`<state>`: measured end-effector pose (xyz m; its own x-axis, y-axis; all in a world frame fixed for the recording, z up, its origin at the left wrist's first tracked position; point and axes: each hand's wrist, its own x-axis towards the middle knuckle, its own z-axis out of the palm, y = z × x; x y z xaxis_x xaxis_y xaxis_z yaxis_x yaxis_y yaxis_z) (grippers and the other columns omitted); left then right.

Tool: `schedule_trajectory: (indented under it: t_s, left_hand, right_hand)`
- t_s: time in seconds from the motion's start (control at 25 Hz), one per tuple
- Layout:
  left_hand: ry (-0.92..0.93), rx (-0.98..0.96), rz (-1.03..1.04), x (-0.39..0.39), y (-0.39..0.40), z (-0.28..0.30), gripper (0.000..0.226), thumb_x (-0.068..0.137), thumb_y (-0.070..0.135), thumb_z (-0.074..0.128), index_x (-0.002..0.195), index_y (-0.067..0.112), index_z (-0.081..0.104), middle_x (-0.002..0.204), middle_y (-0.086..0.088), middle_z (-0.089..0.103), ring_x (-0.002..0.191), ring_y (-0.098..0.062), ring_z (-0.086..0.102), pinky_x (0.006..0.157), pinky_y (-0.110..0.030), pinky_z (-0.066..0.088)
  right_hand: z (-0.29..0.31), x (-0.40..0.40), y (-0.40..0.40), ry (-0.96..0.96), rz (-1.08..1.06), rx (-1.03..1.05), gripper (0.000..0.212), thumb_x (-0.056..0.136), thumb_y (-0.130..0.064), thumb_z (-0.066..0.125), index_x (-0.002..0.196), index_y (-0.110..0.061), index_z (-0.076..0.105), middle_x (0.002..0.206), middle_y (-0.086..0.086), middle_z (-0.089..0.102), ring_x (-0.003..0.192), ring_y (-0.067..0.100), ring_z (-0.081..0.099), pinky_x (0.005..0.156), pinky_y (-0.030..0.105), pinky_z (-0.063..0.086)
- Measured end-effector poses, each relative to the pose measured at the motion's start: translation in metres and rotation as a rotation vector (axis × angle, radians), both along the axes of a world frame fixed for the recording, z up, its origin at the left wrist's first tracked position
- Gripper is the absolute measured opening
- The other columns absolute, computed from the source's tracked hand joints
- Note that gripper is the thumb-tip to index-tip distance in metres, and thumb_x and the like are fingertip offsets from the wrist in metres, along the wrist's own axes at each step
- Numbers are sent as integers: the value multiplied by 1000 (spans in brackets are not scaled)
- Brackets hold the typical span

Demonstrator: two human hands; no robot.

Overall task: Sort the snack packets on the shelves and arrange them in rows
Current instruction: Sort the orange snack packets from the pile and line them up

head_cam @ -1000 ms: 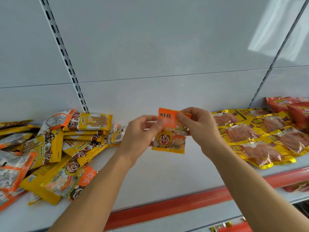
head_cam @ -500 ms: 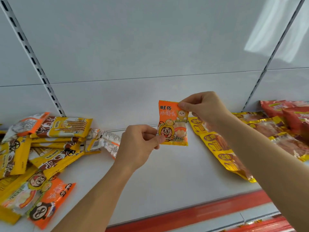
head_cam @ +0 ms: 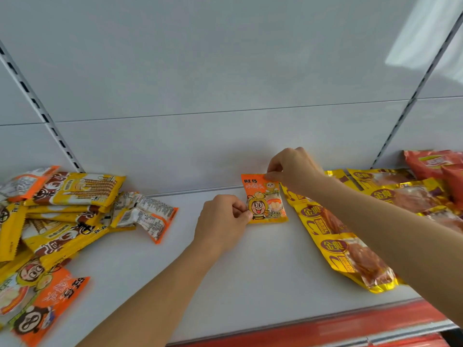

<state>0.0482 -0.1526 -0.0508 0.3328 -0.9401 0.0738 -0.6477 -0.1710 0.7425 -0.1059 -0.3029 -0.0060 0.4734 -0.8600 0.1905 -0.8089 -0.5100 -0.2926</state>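
Observation:
A small orange snack packet (head_cam: 266, 199) with a cartoon face stands upright at the back of the white shelf (head_cam: 250, 271), against the rear wall. My left hand (head_cam: 221, 221) pinches its lower left corner. My right hand (head_cam: 293, 169) pinches its top right corner. Left of it lies a jumbled pile of yellow and orange packets (head_cam: 62, 216). To the right, yellow meat-snack packets (head_cam: 350, 246) lie in rows, partly hidden under my right forearm.
Red-orange packets (head_cam: 436, 166) sit at the far right of the shelf. A red price strip (head_cam: 325, 324) runs along the shelf's front edge. Slotted uprights (head_cam: 50, 126) run up the white back panel on both sides.
Both hands have carried the orange packet down and back, from mid-air to the rear of the shelf beside the yellow packets. The view has shifted right.

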Motion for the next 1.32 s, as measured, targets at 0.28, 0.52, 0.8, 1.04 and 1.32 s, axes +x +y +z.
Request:
schedule_trajectory:
  t_s: [0.28, 0.52, 0.8, 1.04, 1.32]
  left_hand:
    - [-85, 18, 44, -4, -7, -7, 14, 86, 39, 76, 93, 27, 74, 81, 14, 69, 84, -11, 67, 76, -32, 56]
    - [-57, -58, 67, 12, 10, 10, 18, 87, 43, 74, 88, 25, 74, 81, 12, 71, 78, -4, 65, 70, -25, 52]
    - [-329, -113, 133, 115, 111, 42, 16, 85, 43, 73, 92, 29, 73, 75, 15, 67, 70, 5, 58, 58, -10, 36]
    - [-303, -217, 178, 153, 152, 46, 4, 90, 29, 70, 87, 27, 72, 71, 12, 66, 69, -8, 60, 57, -25, 45]
    - [-58, -384, 152, 155, 144, 47, 15, 96, 19, 63, 109, 20, 71, 88, 11, 70, 82, -3, 63, 67, -17, 50]
  right_hand:
    - [-8, 1, 4, 315, 78, -342, 27, 100, -40, 57, 104, -14, 65, 101, 5, 66, 90, 34, 66, 64, 33, 38]
    - [4, 29, 37, 159, 122, -352, 29, 101, -42, 54, 100, -15, 63, 94, 4, 66, 86, 36, 64, 64, 34, 39]
    - [4, 106, 102, -16, 443, -85, 35, 94, -49, 60, 117, -23, 53, 111, 2, 61, 108, 26, 51, 88, 41, 47]
    - [-24, 172, 155, -80, 482, 108, 58, 72, -63, 76, 104, -27, 44, 104, -3, 53, 97, 20, 48, 76, 35, 40]
    - [-11, 147, 153, -756, 161, 339, 13, 93, -19, 67, 98, -18, 55, 84, 5, 71, 75, 23, 70, 72, 39, 59]
